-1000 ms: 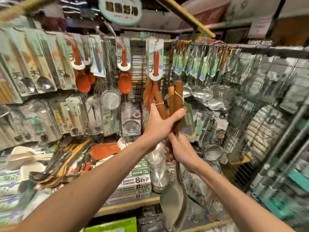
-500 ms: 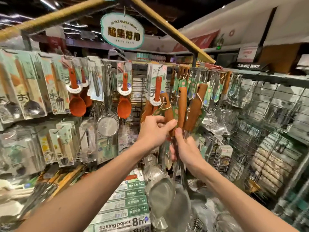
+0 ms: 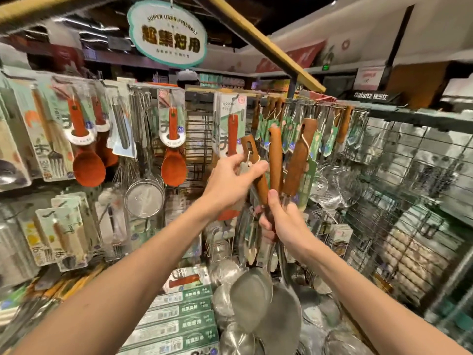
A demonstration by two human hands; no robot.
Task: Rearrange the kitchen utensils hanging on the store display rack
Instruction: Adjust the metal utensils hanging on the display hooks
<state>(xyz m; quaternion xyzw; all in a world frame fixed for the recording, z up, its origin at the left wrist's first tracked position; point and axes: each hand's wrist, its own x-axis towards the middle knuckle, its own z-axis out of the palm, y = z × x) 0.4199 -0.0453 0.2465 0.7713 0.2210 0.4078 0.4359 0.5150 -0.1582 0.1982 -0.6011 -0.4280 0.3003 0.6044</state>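
Three steel spatulas with brown wooden handles fan upward from my right hand, which grips them together near the base of the handles. Their metal blades hang below my wrist. My left hand pinches the leftmost spatula handle near its hanging hole and paper tag. The display rack's hooks carry more wooden-handled utensils with green tags right behind the raised handles.
Packaged orange wooden spoons and strainers hang at the left. A wire grid panel with steel skimmers stands at the right. Baking paper boxes lie below. An oval sign hangs overhead.
The handles have spread apart into a fan. My left hand has shifted from gripping the bunch to pinching the leftmost handle. The view has tilted upward.
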